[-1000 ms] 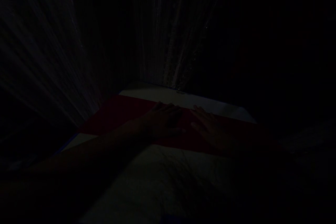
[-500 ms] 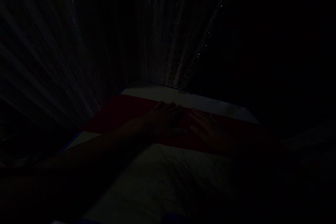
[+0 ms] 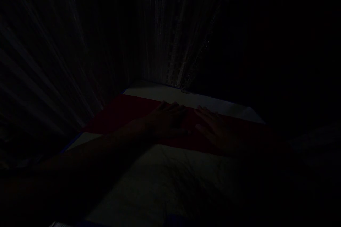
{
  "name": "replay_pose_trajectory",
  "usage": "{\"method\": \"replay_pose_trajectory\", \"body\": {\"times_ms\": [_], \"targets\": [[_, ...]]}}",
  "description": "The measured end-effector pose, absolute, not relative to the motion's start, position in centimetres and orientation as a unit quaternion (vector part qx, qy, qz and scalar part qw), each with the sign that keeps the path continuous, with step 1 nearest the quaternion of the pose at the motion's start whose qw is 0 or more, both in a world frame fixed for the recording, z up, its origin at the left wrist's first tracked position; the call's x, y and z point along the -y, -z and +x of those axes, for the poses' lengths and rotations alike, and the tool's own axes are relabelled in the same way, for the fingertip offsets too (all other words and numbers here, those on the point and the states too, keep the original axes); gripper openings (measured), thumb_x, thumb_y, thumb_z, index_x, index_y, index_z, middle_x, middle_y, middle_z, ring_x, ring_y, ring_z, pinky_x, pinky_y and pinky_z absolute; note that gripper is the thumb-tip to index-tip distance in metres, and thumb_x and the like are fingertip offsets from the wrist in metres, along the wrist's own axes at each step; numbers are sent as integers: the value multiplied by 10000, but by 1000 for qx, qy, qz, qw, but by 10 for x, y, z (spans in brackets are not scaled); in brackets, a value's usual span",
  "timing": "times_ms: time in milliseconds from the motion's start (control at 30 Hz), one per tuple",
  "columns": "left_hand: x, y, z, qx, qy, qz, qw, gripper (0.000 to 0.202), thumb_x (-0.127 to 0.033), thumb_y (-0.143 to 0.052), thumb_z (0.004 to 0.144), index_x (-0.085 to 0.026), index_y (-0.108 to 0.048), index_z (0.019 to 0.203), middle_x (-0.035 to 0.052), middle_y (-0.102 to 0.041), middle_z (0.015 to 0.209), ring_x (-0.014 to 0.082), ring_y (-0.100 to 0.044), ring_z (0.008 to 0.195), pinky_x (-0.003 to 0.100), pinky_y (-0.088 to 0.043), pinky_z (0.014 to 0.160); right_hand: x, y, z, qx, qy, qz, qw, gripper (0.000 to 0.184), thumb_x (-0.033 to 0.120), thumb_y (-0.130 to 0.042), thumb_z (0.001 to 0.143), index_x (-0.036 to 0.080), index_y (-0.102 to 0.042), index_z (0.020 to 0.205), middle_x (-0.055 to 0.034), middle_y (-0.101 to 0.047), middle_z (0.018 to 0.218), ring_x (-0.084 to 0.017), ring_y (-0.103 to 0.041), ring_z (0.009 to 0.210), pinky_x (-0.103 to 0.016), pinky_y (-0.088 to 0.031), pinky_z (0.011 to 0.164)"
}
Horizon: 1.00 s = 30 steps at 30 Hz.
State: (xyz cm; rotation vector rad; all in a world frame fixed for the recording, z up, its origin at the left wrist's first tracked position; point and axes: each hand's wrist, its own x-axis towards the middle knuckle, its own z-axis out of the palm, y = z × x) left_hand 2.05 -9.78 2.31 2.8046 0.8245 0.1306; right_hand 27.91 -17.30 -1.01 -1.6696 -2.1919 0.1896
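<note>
The view is very dark. A red strip of what looks like cloth (image 3: 109, 115) runs across a pale, blue-edged surface (image 3: 141, 181). My left hand (image 3: 167, 120) lies on the red strip, fingers spread and thumb pointing right. To its right is my right hand (image 3: 214, 127), fingers stretched out and apart, over the same strip. Neither hand holds anything that I can see. The two hands are a small gap apart. Deep shadow hides most of my right forearm.
Behind the surface hang pale, shiny vertical strands or folds (image 3: 157, 25), like a curtain. A line of small glinting beads (image 3: 196, 62) comes down near the far edge. Dark, wispy shadows lie on the near pale part. The right side is almost black.
My right hand has shifted slightly right and a little up. My left hand stays in place. The glinting strand at the back has swung slightly left.
</note>
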Motion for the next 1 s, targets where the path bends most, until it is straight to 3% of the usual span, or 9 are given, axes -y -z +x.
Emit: {"method": "replay_pose_trajectory", "body": {"times_ms": [467,600,1000], "targets": [[99,-25,23,-285,-36,952,107,1017,-845,-376,983,-138,-243,1702,98,-163,1772,346,-107,1660,663,-40,1316,172,8,283,773,-83,-609,159,713,663,-367,1040,266,-415,1630,-59,-322,1746,-269,-214,1650,-634,-134,1349],[99,-25,22,-291,-31,951,102,1001,-825,-403,988,-138,-248,1700,99,-160,1771,343,-106,1661,664,-42,1317,172,7,283,774,-50,-601,191,694,656,-343,1055,290,-389,1643,-52,-275,1765,-259,-182,1658,-611,-137,1354],[94,-24,18,-296,-29,948,111,974,-852,-348,987,-205,-246,1708,60,-148,1774,340,-91,1663,657,-28,1321,167,16,296,777,-58,-611,138,695,680,-298,1063,302,-399,1637,-61,-298,1756,-289,-223,1646,-650,-165,1343]]}}
